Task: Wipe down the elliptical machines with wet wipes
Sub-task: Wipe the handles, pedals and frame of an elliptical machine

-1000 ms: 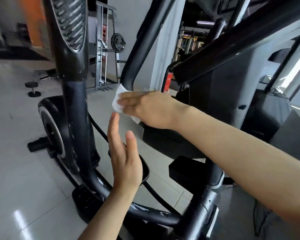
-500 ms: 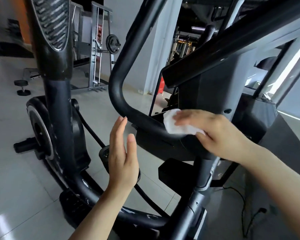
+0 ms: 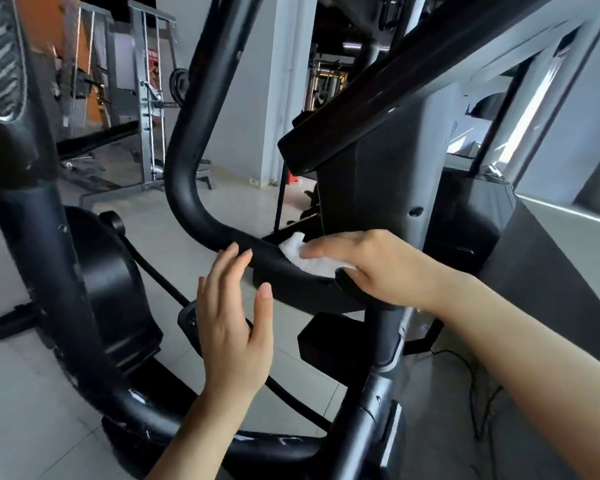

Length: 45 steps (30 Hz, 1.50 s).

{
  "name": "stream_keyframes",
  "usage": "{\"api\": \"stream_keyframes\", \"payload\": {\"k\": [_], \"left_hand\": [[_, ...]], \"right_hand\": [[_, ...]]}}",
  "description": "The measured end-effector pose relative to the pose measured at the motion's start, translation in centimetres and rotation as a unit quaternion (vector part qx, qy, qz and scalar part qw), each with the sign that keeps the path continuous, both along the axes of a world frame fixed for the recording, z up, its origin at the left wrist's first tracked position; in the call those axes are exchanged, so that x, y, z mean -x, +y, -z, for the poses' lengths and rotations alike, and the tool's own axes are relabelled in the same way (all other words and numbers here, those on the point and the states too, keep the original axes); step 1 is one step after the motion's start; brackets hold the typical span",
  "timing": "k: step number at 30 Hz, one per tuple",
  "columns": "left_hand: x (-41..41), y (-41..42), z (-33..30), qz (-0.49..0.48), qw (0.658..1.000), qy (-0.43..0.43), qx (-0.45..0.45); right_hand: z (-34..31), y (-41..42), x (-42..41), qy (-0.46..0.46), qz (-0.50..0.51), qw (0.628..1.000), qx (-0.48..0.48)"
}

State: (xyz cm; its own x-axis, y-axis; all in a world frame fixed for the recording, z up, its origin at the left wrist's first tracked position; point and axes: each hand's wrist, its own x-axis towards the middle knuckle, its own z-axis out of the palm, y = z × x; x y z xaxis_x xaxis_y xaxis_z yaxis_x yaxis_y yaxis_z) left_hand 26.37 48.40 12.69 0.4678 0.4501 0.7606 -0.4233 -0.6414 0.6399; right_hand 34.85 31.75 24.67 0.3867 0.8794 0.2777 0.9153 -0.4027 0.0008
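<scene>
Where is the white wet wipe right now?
In the head view, right of centre: the wet wipe lies under the right hand, pressed onto the black curved bar.

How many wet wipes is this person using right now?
1. The white wet wipe lies under the right hand, pressed onto the black curved bar of the elliptical. The left hand holds nothing, fingers straight. More wipes may be out of view.

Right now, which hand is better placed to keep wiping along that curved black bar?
Right. The right hand already presses the white wipe flat onto the curved black bar. The left hand is open beside the bar and holds nothing.
</scene>
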Motion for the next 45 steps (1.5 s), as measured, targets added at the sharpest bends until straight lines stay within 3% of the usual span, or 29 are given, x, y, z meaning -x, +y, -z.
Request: {"api": "stream_keyframes", "payload": {"k": [4, 10, 13, 15, 17, 19, 21, 25, 29, 35, 38, 42, 45], "left_hand": [[0.0, 0.2, 0.2, -0.046, 0.997, 0.015, -0.056], [0.2, 0.8, 0.3, -0.052, 0.994, 0.037, -0.093], [0.6, 1.3, 0.2, -0.021, 0.996, 0.041, -0.078], [1.0, 1.4, 0.1, 0.003, 0.998, 0.040, -0.053], [1.4, 1.4, -0.2, 0.027, 0.998, 0.034, -0.038], [1.7, 1.4, -0.7, 0.045, 0.998, 0.015, -0.046], [1.7, 1.5, -1.0, 0.053, 0.997, 0.003, -0.054], [1.4, 1.6, -1.0, 0.066, 0.994, 0.041, -0.081], [1.2, 1.4, 0.0, 0.071, 0.982, 0.083, -0.154], [2.6, 0.3, -0.1, 0.168, 0.979, 0.042, -0.103], [3.5, -1.8, -0.4, 0.237, 0.970, 0.009, -0.060], [4.5, -4.8, -1.6, 0.390, 0.905, 0.099, 0.135], [4.3, -8.1, -1.8, 0.401, 0.870, 0.146, 0.246]], "right_hand": [[-0.3, -3.5, -1.3, -0.059, 0.057, 0.997, 0.005], [5.5, -0.6, 0.6, -0.073, 0.148, 0.956, -0.244], [9.4, 3.0, 3.4, 0.066, 0.191, 0.880, -0.430], [10.5, 4.8, 5.0, 0.100, 0.205, 0.837, -0.497], [10.6, 5.8, 6.3, 0.097, 0.156, 0.849, -0.495], [10.0, 5.9, 6.9, 0.078, 0.084, 0.887, -0.448], [9.0, 5.1, 6.3, 0.047, 0.073, 0.898, -0.432], [7.7, 2.4, 3.1, 0.000, 0.205, 0.843, -0.498], [9.8, 3.8, 3.7, 0.086, 0.262, 0.833, -0.480], [8.4, 3.8, 9.1, 0.225, 0.148, 0.826, -0.495], [7.5, 0.8, 10.8, 0.303, 0.138, 0.794, -0.509], [7.7, -3.5, 10.9, 0.426, 0.124, 0.712, -0.544], [8.4, -6.7, 10.7, 0.436, 0.136, 0.700, -0.549]]}}
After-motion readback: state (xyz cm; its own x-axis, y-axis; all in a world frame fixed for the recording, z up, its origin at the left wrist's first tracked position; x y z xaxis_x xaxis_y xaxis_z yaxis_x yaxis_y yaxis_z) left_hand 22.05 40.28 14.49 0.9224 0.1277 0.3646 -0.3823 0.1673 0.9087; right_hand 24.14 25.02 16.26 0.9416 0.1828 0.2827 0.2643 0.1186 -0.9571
